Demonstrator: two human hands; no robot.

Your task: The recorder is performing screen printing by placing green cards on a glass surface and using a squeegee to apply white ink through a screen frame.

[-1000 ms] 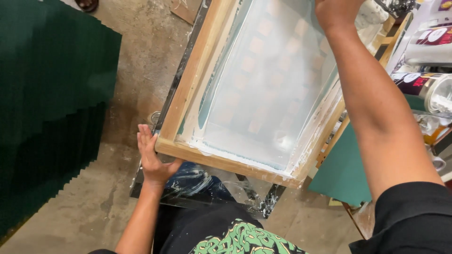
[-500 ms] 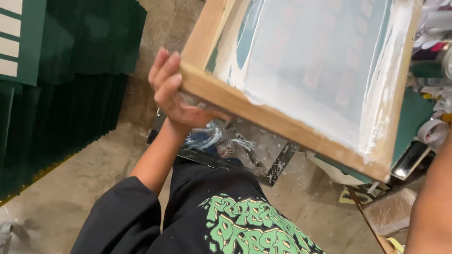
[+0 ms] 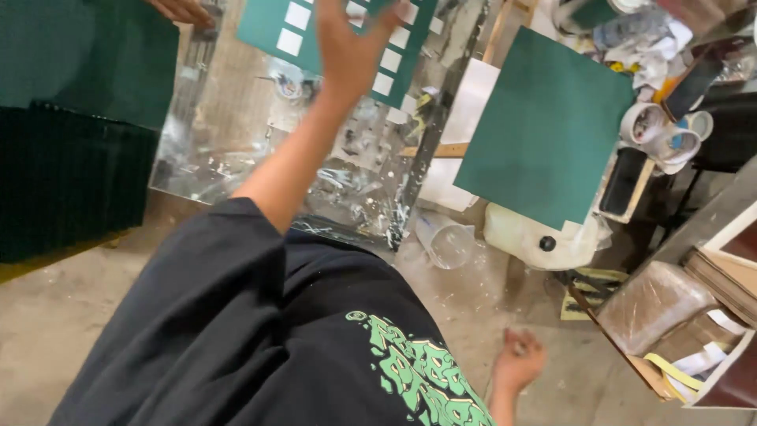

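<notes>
A green sheet printed with white squares lies at the far side of a paint-smeared work table. My left hand is stretched out over this sheet with its fingers spread; I cannot tell whether it grips the sheet. My right hand hangs low beside my hip, fingers curled, with nothing visible in it. Another person's hand shows at the top left edge, near the printed sheet's left side. The wooden screen frame is out of view.
A plain green sheet lies to the right on white board. A tall stack of dark green sheets stands at the left. Tape rolls, a clear plastic cup, a white jug and wooden boxes crowd the right.
The wooden screen frame has left the view, uncovering the table and printed sheet. My left hand left the frame's corner and reached onto the sheet. My right arm dropped to my side.
</notes>
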